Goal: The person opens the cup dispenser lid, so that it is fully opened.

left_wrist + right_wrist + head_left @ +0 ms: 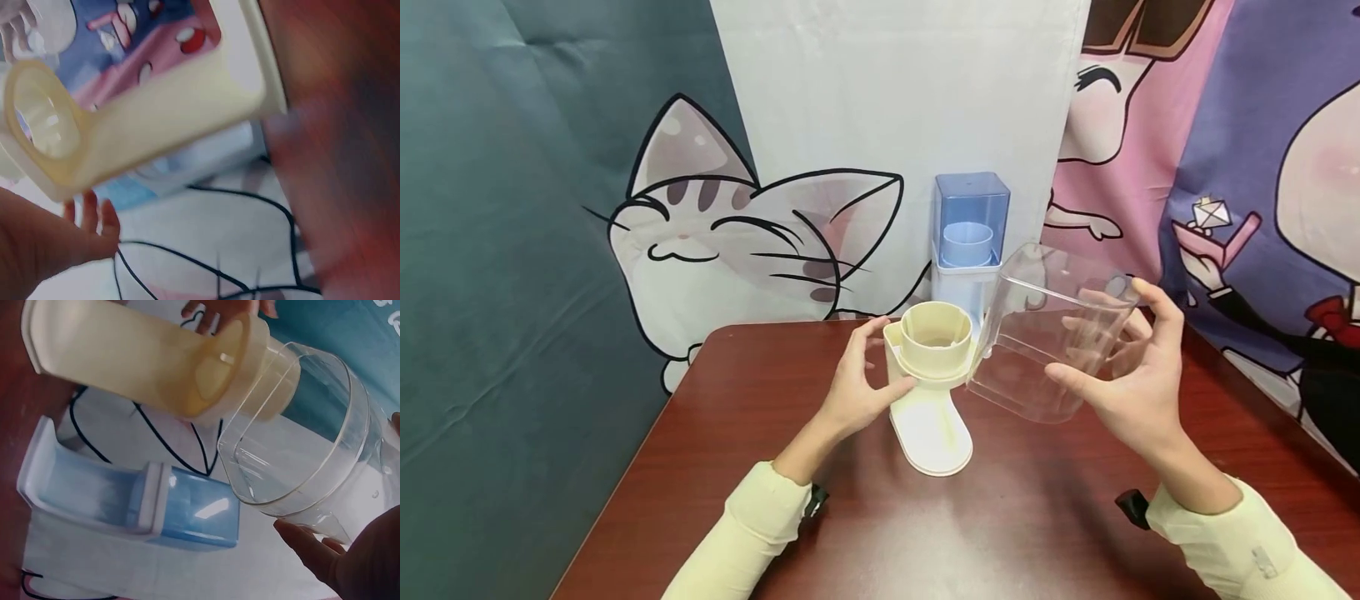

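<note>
A cream dispenser stand with a round collar on top stands upright on the table. My left hand is at its upper left side, thumb right at the rim below the collar and fingers spread toward the back. In the left wrist view, those fingers lie close to the stand's top edge. My right hand grips a clear plastic container, tilted in the air just right of the collar. The right wrist view shows the container's open rim overlapping the collar.
Behind the stand is a similar dispenser with a blue see-through top and white base, near the far table edge. The reddish-brown table reaches a cloth backdrop printed with cartoon figures.
</note>
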A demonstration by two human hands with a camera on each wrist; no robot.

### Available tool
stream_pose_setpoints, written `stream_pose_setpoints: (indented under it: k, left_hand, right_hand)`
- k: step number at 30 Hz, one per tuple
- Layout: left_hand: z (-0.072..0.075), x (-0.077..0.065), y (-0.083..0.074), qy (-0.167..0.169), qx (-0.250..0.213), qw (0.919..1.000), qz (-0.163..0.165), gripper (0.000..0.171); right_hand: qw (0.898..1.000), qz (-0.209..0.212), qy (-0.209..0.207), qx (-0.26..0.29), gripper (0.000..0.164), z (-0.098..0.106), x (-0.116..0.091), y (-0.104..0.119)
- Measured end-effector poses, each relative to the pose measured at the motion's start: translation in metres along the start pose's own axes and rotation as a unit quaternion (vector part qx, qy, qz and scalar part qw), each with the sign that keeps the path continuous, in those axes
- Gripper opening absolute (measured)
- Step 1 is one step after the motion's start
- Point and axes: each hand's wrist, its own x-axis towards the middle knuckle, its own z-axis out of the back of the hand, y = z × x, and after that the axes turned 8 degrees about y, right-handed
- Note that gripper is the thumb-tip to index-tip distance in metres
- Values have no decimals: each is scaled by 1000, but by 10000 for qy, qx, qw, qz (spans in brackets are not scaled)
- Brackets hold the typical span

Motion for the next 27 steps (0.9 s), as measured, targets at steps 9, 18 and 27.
stream_pose_setpoints:
  k: [9, 18, 27]
  left_hand:
    - [-26, 0, -14, -528, 651, 9963, 203, 89]
    - [-22, 2, -10, -710, 325, 9968, 162, 79]
    - [-10, 6, 4, -762, -120, 9961, 418, 87]
  right_hand:
    - [9989, 10, 6, -472, 106, -5, -14, -1]
    - [9983, 63, 177, -549, 105, -12, -24, -7]
    - [9915, -348, 237, -1228, 109, -21, -32, -18]
